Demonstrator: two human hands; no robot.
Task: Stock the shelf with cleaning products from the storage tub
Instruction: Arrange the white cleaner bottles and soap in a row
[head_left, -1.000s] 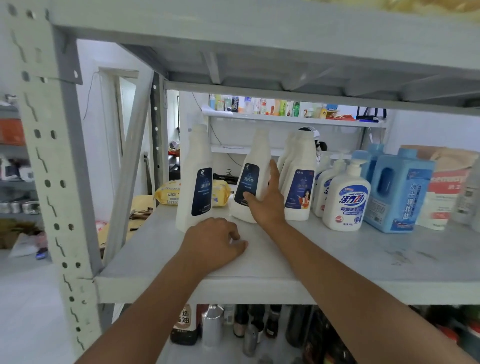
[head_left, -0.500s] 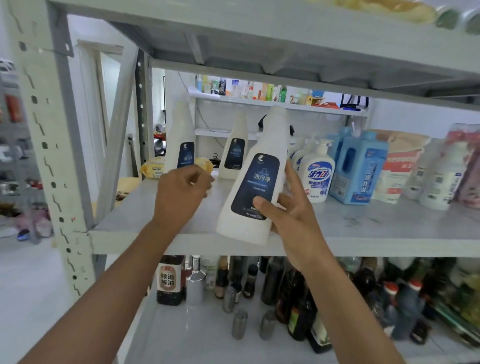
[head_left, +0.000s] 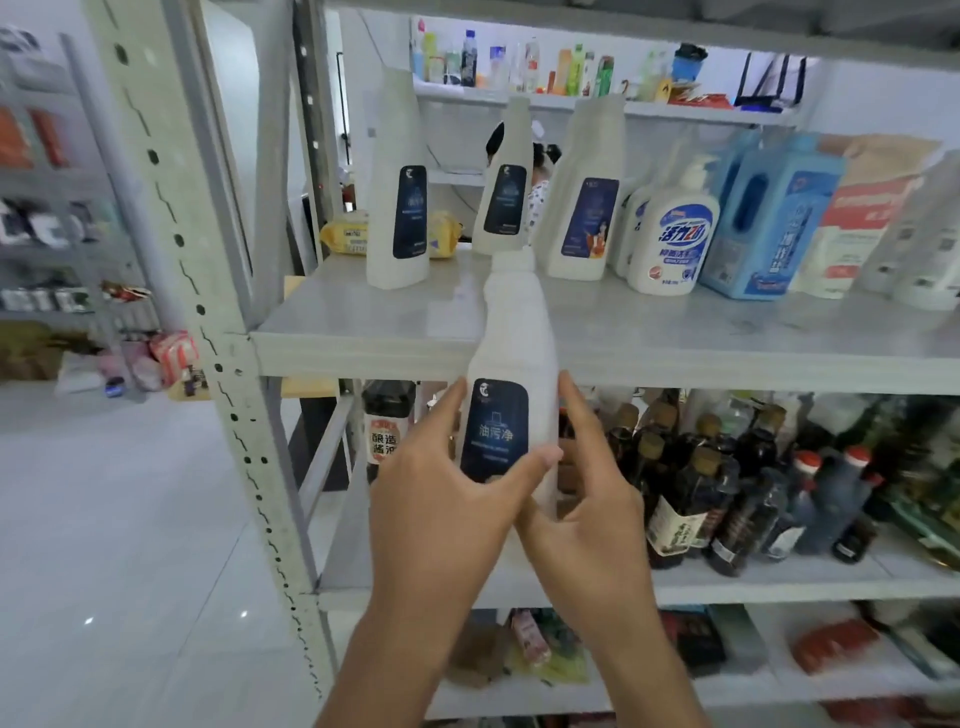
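Note:
A white cleaner bottle (head_left: 511, 364) with a dark blue label is held upright in front of the grey shelf (head_left: 649, 338), below its front edge. My left hand (head_left: 447, 499) grips its lower left side, thumb across the label. My right hand (head_left: 587, 514) holds its right side from behind. On the shelf stand two like bottles (head_left: 397, 197) (head_left: 506, 192), a third white bottle (head_left: 584, 197) with a figure on its label, a pump bottle (head_left: 672, 239) and a blue jug (head_left: 769, 218). The storage tub is out of view.
A perforated grey upright (head_left: 187, 270) stands at the left of the rack. The shelf below holds several dark sauce and oil bottles (head_left: 691, 493). White pouches (head_left: 852, 223) fill the shelf's right end. A yellow pack (head_left: 353, 236) lies at the back left. Pale floor spreads left.
The bottle that my right hand took off the shelf has come down in front of the shelf edge and turned upright. My left hand has moved onto it. The view has dropped.

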